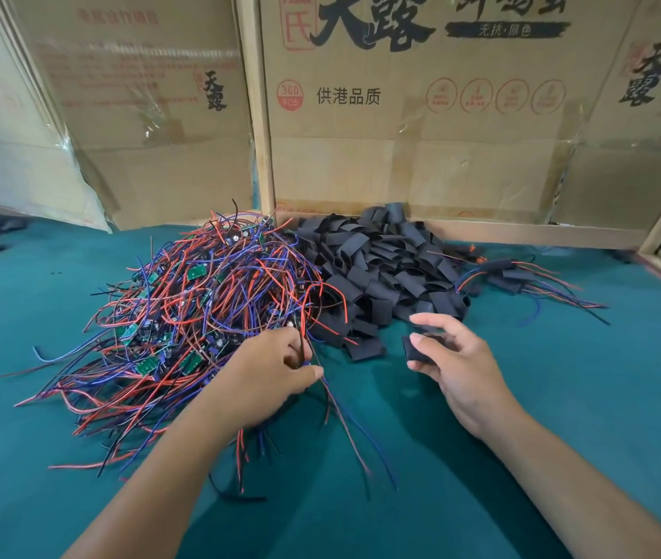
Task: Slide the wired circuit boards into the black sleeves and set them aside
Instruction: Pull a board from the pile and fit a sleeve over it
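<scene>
Beside wire tangle (183,316): right hand (454,365) pinches flat black sleeve (417,351).

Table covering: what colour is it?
Teal green table covering, clearest in the head view.

A small hand-assembly workshop: a teal felt-covered workbench (522,397) is carrying a tangled heap of red, blue and black wired green circuit boards (199,300) and a pile of flat black sleeves (385,260), with printed brown cardboard cartons (401,135) walling it in.
</scene>
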`<state>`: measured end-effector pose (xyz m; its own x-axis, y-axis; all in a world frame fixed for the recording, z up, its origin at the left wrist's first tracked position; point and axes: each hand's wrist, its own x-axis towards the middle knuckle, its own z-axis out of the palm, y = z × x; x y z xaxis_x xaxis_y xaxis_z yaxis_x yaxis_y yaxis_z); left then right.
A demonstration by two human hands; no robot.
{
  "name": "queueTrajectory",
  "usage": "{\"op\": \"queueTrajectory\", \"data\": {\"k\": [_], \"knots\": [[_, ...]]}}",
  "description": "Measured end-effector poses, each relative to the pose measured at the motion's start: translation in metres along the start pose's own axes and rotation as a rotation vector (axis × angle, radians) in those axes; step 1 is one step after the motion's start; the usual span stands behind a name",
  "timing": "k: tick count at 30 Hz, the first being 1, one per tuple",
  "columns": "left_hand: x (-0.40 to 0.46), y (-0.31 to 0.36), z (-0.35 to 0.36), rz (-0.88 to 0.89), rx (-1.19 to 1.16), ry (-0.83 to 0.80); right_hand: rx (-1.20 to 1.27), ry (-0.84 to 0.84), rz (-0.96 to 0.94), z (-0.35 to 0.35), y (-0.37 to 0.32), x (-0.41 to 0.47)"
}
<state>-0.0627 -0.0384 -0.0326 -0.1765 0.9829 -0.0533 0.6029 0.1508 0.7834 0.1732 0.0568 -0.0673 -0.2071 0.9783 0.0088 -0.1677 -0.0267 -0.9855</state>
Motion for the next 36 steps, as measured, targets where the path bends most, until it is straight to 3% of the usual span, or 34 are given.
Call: {"op": "queueTrajectory", "data": {"k": [6,8,10,12,22,27,36], "knots": [[-0.006,0.008,-0.005,0.025,0.616,0.285,-0.083,-0.032,0.037,0.000,0.003,-0.001],[-0.008,0.011,-0.007,0.206,0.604,0.189,-0.133,-0.046,0.045,0.000,0.003,-0.002],[-0.010,0.011,-0.003,0.434,0.637,-0.062,-0.159,-0.060,0.044,0.000,0.002,-0.003],[-0.009,0.007,0.005,0.518,0.697,-0.226,-0.130,-0.072,0.044,0.000,0.002,-0.003],[-0.003,-0.002,0.007,0.545,0.726,-0.176,-0.105,-0.055,0.061,0.002,0.005,-0.002],[-0.009,0.010,-0.001,0.577,0.423,-0.061,0.020,-0.033,0.038,-0.002,0.005,0.004],[-0.017,0.020,0.013,0.349,-0.155,-0.091,-0.021,-0.093,0.032,0.003,0.000,-0.002]]}}
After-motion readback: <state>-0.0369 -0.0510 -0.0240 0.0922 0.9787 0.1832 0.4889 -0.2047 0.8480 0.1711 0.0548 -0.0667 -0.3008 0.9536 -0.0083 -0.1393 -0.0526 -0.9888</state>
